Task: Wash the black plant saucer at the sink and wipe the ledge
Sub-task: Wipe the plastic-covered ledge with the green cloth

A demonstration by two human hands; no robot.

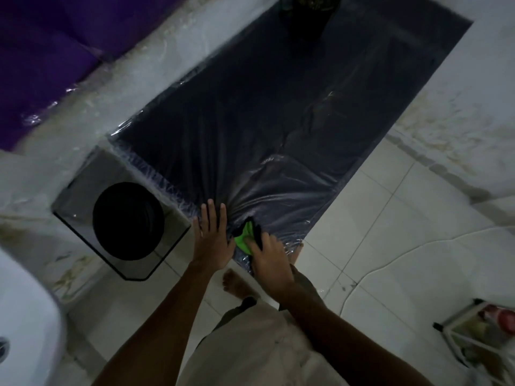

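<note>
The ledge (292,112) is long, dark and covered with wrinkled clear plastic film. At its near end my left hand (211,235) lies flat on the film, fingers spread. Beside it my right hand (269,259) presses a green and black cloth (245,236) onto the ledge. The black plant saucer (128,220) sits upright on a small grey glass shelf (83,188) to the left of the ledge, apart from both hands.
A white sink (25,319) fills the lower left corner. A black plant pot (309,12) stands at the ledge's far end. A white wire rack (479,332) with bottles is at lower right. My bare foot (235,282) stands on white floor tiles.
</note>
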